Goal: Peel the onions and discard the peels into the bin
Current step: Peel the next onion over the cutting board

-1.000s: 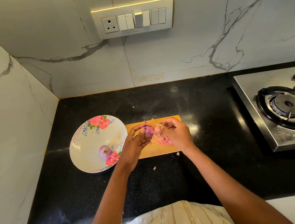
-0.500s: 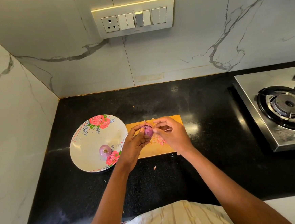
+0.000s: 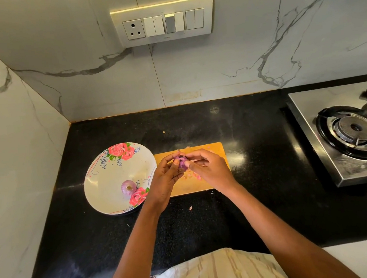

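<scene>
- My left hand (image 3: 167, 179) grips the small purple onion (image 3: 181, 162) above the near-left part of the rectangular wooden chopping board (image 3: 214, 150), fingers curled round it.
- My right hand (image 3: 207, 170) meets it from the right, fingertips (image 3: 188, 164) pinching at its skin.
- The onion's axis and pointing I cannot tell.
- Pink peel scraps (image 3: 191, 176) lie just below; a second peeled purple onion (image 3: 128, 187) sits root-up in the floral white plate (image 3: 98, 185).

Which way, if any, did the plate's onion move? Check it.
No. The onion still lies in the plate beside the same lower rose print.
</scene>
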Motion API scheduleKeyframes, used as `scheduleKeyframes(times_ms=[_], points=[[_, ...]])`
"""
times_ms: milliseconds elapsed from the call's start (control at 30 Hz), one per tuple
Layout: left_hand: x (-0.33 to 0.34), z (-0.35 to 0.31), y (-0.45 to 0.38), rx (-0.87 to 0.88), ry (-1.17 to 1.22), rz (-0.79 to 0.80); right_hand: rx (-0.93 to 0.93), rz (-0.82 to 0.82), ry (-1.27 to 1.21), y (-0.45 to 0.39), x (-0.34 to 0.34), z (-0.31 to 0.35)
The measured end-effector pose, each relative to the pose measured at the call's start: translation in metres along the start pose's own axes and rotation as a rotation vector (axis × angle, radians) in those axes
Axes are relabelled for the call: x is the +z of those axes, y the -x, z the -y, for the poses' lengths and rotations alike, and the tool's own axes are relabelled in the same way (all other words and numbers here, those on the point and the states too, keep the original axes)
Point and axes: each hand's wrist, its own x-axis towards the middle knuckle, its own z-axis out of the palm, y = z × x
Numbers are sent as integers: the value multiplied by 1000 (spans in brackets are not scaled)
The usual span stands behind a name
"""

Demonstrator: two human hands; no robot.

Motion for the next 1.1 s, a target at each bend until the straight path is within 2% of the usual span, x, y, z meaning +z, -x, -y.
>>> scheduleKeyframes(times_ms=[233,633,767,933,1100], points=[[-3,-1,-1,27,-75,24,-93,-60,58,1,0,-6],[-2,0,1,-20,26,41,54,-160,-17,0,-2,-18],[-1,0,1,-52,104,14,106,-142,17,0,-7,-21],[0,1,2,-29,34,13,23,-35,-117,4,-1,-5],[0,0,3,-14,9,26,0,-97,-141,3,1,-3]])
